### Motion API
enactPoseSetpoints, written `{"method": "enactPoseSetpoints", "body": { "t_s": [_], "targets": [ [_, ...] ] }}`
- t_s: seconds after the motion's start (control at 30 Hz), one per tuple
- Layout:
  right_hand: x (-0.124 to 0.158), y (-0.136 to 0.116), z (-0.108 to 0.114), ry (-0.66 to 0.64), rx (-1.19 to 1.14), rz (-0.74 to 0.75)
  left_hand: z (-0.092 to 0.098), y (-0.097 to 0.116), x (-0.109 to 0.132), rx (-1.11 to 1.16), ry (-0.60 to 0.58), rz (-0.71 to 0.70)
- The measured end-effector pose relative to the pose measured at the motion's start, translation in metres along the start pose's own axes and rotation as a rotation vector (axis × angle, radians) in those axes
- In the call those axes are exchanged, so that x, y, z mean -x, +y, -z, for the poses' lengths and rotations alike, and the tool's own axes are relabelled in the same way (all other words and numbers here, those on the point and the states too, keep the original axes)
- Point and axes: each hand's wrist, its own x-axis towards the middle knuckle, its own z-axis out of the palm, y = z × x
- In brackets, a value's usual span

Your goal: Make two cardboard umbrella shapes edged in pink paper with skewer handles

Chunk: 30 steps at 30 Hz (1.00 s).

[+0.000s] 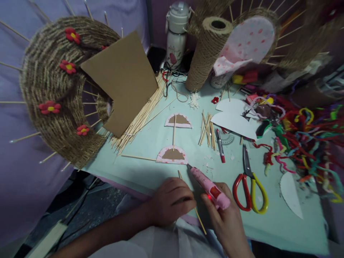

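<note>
In my right hand [225, 211] is a pink glue gun [205, 182], its red light glowing. The gun's nozzle meets the lower right corner of a half-round cardboard piece [173, 154] edged in pink spotted fabric. My left hand [174, 200], fingers curled, holds a thin wooden stick [200, 220] that slants past its fingertips. A second half-round piece [182, 120] lies farther back, and an upright stick [174, 136] joins the two. Another stick [139, 157] extends left from the nearer piece.
Red-and-yellow-handled scissors [249, 182] and a red marker [220, 145] lie to the right. Short sticks [208, 130] are bunched behind the marker. At left stand a twine-woven ring [51, 86] with flowers and a cardboard sheet [126, 79]. A twine roll [205, 53] stands behind.
</note>
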Motion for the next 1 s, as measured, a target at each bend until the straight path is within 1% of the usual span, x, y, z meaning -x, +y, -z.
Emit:
{"method": "enactPoseSetpoints", "body": {
  "t_s": [0.2,0.37,0.43,0.5,0.57,0.67,0.77,0.83,0.9,1.0],
  "targets": [
    [0.003,0.0,0.005,0.046,0.026,-0.015,-0.001,0.001,0.002,-0.001,-0.014,0.004],
    [0.009,-0.001,0.011,0.057,0.028,-0.006,-0.001,0.001,0.001,0.008,0.0,0.012],
    [0.013,0.001,0.014,0.097,0.03,0.019,-0.002,0.002,0.002,0.007,-0.003,0.012],
    [0.017,0.008,0.019,0.172,0.048,0.035,-0.003,0.002,0.003,0.007,-0.008,0.013],
    [0.021,0.02,0.03,0.288,0.101,0.005,-0.003,0.002,0.005,0.006,-0.002,0.011],
    [0.027,0.049,0.056,0.45,0.282,-0.114,-0.004,0.004,0.004,0.009,0.032,0.001],
    [0.034,0.079,0.085,0.52,0.485,-0.281,-0.005,0.009,-0.002,0.043,0.062,0.007],
    [0.038,0.097,0.099,0.568,0.535,-0.403,-0.006,0.013,-0.008,0.077,0.053,0.05],
    [0.041,0.114,0.106,0.616,0.541,-0.466,-0.009,0.015,-0.013,0.094,0.046,0.031],
    [0.04,0.139,0.106,0.647,0.543,-0.476,-0.016,0.016,-0.018,0.075,0.022,-0.029]
  ]
}}
